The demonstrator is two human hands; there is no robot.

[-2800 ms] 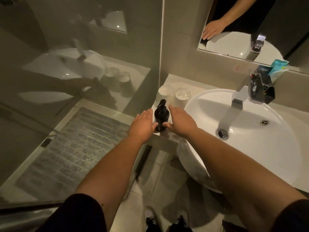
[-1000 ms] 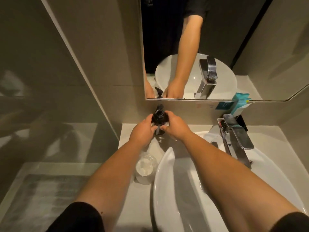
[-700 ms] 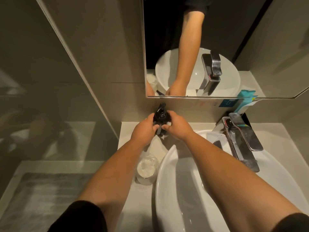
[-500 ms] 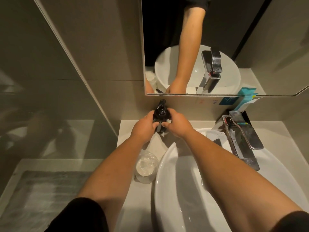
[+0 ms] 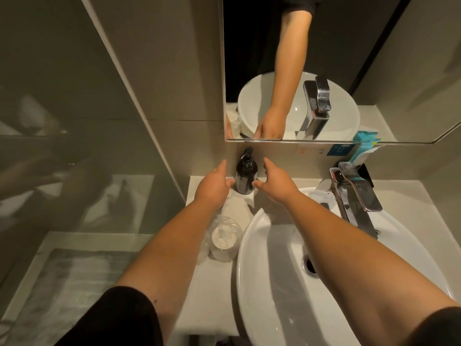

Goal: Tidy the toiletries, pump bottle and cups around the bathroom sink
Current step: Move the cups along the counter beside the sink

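You have let go of the pump bottle: your left hand and right hand now flank it, each grip wide and holding nothing, thumbs just beside its sides. The bottle is dark, glossy and cylindrical with a black pump, upright on the pale surface at the far wall. A plastic-wrapped cup sits nearer, left of the smooth white sink.

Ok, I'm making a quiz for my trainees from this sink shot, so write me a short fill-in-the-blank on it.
1. The pump bottle is coloured ____.
2. It stands upright between the left hand and the ____ hand.
3. The wrapped cup sits on the counter to the ____ of the basin.

Missing words: black; right; left
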